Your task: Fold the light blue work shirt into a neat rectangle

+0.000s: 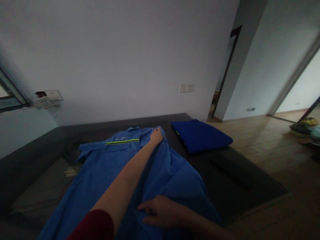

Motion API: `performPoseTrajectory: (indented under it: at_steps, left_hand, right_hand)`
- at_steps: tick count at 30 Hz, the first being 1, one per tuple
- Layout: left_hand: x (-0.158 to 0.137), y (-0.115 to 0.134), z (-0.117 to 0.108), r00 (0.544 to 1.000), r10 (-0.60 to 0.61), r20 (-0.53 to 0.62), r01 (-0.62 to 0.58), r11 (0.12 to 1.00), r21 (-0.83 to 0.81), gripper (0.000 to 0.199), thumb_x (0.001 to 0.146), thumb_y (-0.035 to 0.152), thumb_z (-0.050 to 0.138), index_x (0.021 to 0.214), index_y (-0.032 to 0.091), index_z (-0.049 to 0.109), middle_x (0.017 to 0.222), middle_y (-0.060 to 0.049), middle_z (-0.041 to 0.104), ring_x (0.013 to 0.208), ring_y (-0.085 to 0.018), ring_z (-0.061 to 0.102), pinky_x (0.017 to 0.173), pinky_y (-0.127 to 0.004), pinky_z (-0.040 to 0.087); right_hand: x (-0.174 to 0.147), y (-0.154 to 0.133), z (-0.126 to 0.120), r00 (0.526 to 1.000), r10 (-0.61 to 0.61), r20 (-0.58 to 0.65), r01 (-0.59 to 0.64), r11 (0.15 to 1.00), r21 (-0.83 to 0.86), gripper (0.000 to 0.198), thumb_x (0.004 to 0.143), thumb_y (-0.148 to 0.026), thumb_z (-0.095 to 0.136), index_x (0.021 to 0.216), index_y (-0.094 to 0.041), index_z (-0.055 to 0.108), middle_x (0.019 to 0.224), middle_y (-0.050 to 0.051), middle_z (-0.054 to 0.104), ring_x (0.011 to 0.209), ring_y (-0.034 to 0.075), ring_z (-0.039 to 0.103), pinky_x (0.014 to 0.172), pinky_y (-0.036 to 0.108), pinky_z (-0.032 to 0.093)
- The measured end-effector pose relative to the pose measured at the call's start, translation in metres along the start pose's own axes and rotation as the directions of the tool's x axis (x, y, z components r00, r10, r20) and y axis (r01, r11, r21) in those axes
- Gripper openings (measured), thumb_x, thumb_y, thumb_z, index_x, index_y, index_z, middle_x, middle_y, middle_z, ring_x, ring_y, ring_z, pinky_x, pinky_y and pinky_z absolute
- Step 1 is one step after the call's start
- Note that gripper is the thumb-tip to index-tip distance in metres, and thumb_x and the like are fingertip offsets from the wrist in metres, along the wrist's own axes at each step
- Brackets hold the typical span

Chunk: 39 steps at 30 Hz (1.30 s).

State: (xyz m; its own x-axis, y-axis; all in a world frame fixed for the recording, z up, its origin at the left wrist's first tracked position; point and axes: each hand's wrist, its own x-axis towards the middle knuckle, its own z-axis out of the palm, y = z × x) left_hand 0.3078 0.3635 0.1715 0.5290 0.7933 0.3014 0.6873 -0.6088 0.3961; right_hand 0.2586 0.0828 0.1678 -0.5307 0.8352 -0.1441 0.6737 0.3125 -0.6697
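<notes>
A blue work shirt [117, 166] with a yellow-green stripe and lettering on its chest lies spread face up on a dark table. My left hand [156, 135], at the end of the arm with the dark red sleeve, is closed on the shirt's fabric near the collar and far shoulder. Lower down, my right hand [162, 210] pinches the shirt's cloth, thumb and forefinger together, at the near part of the front. The half of the shirt between and right of my hands bulges in loose folds. My left forearm hides part of the front.
A folded darker blue garment [201, 135] lies at the table's right. Near it is a long dark object [231, 171]. The dark table [260, 186] meets the white wall behind, which bears a double socket [186, 88]. Wooden floor [252, 136] lies to the right.
</notes>
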Motion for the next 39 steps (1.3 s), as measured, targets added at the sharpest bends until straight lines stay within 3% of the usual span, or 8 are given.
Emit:
performPoseTrajectory:
  at_steps: [4, 10, 13, 17, 20, 24, 30, 39]
  left_hand:
    - [0.031, -0.012, -0.015, 0.999, -0.033, -0.026, 0.033, 0.999, -0.002, 0.033, 0.083, 0.016, 0.053, 0.116, 0.013, 0.057, 0.11, -0.016, 0.066, 0.106, -0.026, 0.062, 0.092, -0.038, 0.047]
    - [0.063, -0.052, -0.077, 0.981, -0.074, -0.179, 0.072, 0.997, -0.02, 0.034, 0.093, 0.018, 0.036, 0.123, 0.018, 0.053, 0.129, -0.007, 0.059, 0.121, -0.016, 0.052, 0.102, -0.027, 0.039]
    - [0.046, -0.09, -0.084, 0.957, -0.205, -0.207, 0.208, 0.978, -0.007, 0.036, 0.091, 0.015, 0.037, 0.125, 0.01, 0.049, 0.129, -0.015, 0.057, 0.119, -0.021, 0.054, 0.098, -0.033, 0.043]
    - [0.006, -0.131, -0.068, 0.954, -0.267, -0.136, 0.273, 0.962, 0.023, 0.038, 0.083, 0.012, 0.053, 0.121, 0.006, 0.051, 0.111, -0.019, 0.066, 0.102, -0.025, 0.063, 0.089, -0.035, 0.047]
    - [-0.016, -0.139, -0.055, 0.967, -0.218, -0.13, 0.225, 0.974, 0.039, 0.046, 0.083, 0.017, 0.058, 0.127, 0.006, 0.047, 0.115, -0.019, 0.063, 0.107, -0.026, 0.06, 0.092, -0.035, 0.045]
    - [-0.04, -0.124, -0.049, 0.966, -0.158, -0.203, 0.174, 0.983, 0.064, 0.052, 0.086, 0.024, 0.053, 0.136, 0.015, 0.041, 0.133, -0.018, 0.048, 0.123, -0.029, 0.047, 0.101, -0.042, 0.039]
    - [-0.099, -0.105, -0.041, 0.987, 0.017, -0.16, 0.007, 0.989, 0.146, 0.043, 0.087, 0.031, 0.051, 0.13, 0.024, 0.049, 0.132, -0.01, 0.049, 0.121, -0.028, 0.046, 0.101, -0.046, 0.038]
    - [-0.119, -0.164, -0.04, 0.981, 0.052, -0.186, -0.028, 0.991, 0.133, 0.05, 0.087, 0.034, 0.05, 0.134, 0.016, 0.046, 0.136, -0.014, 0.044, 0.127, -0.028, 0.041, 0.108, -0.043, 0.035]
  right_hand:
    - [-0.01, 0.002, -0.01, 0.998, -0.002, -0.055, 0.005, 0.999, 0.045, 0.054, 0.08, -0.032, 0.057, 0.132, -0.02, 0.054, 0.093, 0.003, 0.071, 0.074, 0.016, 0.062, 0.062, 0.021, 0.04]
    - [-0.04, -0.019, -0.022, 0.966, 0.041, -0.256, -0.056, 0.997, -0.052, 0.049, 0.084, -0.025, 0.048, 0.132, -0.025, 0.053, 0.11, 0.005, 0.07, 0.088, 0.021, 0.066, 0.074, 0.026, 0.045]
    - [-0.046, -0.029, -0.013, 0.97, 0.037, -0.239, -0.087, 0.976, -0.201, 0.052, 0.087, -0.027, 0.046, 0.139, -0.021, 0.044, 0.107, 0.009, 0.071, 0.082, 0.023, 0.068, 0.068, 0.03, 0.048]
    - [-0.055, -0.036, -0.013, 0.999, -0.037, -0.004, 0.033, 0.939, -0.343, 0.041, 0.085, -0.04, 0.057, 0.121, -0.021, 0.062, 0.095, 0.008, 0.073, 0.077, 0.024, 0.069, 0.06, 0.028, 0.048]
    - [-0.069, -0.034, -0.045, 0.984, -0.065, -0.168, 0.028, 0.977, -0.214, 0.033, 0.089, -0.036, 0.054, 0.117, -0.023, 0.065, 0.102, 0.005, 0.072, 0.087, 0.02, 0.067, 0.073, 0.027, 0.048]
    - [-0.062, 0.008, -0.11, 0.89, 0.055, -0.452, -0.088, 0.995, -0.053, 0.027, 0.089, -0.028, 0.052, 0.108, -0.018, 0.069, 0.093, 0.005, 0.072, 0.079, 0.015, 0.064, 0.071, 0.025, 0.045]
    - [0.001, 0.132, -0.167, 0.657, 0.351, -0.667, -0.439, 0.897, 0.039, 0.025, 0.078, -0.013, 0.056, 0.097, -0.017, 0.072, 0.085, 0.005, 0.071, 0.078, 0.015, 0.064, 0.072, 0.024, 0.045]
    - [0.082, 0.177, -0.153, 0.644, 0.466, -0.607, -0.417, 0.879, 0.232, 0.026, 0.066, -0.009, 0.063, 0.09, -0.012, 0.073, 0.081, 0.007, 0.072, 0.078, 0.02, 0.065, 0.066, 0.023, 0.045]
